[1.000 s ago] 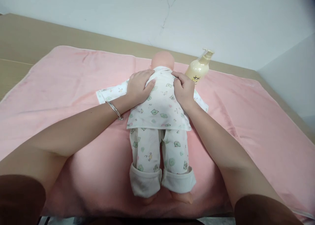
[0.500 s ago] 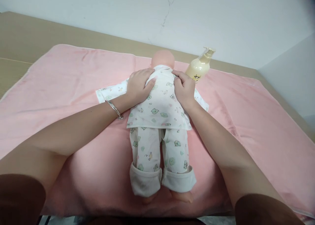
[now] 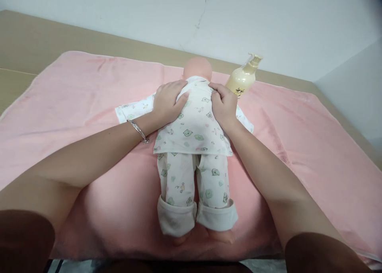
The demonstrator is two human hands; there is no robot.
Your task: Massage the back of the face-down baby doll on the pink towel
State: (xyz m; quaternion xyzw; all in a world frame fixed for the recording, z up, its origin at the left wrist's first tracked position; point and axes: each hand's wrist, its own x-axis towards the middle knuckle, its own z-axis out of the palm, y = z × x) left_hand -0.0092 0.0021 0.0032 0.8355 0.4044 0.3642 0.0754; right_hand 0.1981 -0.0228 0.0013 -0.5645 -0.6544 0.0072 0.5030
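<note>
A baby doll (image 3: 195, 121) lies lengthwise with its head away from me, dressed in a white top and trousers with small green animal prints. Its face is out of sight. My left hand (image 3: 169, 102) is laid around the doll's left-side shoulder, thumb on the cloth of the top. On the other side my right hand (image 3: 224, 106) grips the opposite shoulder, its fingers bent and the thumb near the index finger. Some fingertips are hidden. The trouser cuffs (image 3: 176, 217) are turned up above the bare feet.
Under the doll spreads a pink blanket (image 3: 98, 145) on a wooden surface (image 3: 36, 38). A pale yellow pump bottle (image 3: 241, 80) leans tilted beside the doll's head, close to my right hand. Behind stands a white wall (image 3: 134, 14) with a crack.
The whole view has shifted very slightly. Both hands keep their places on the doll, and the doll lies as before.
</note>
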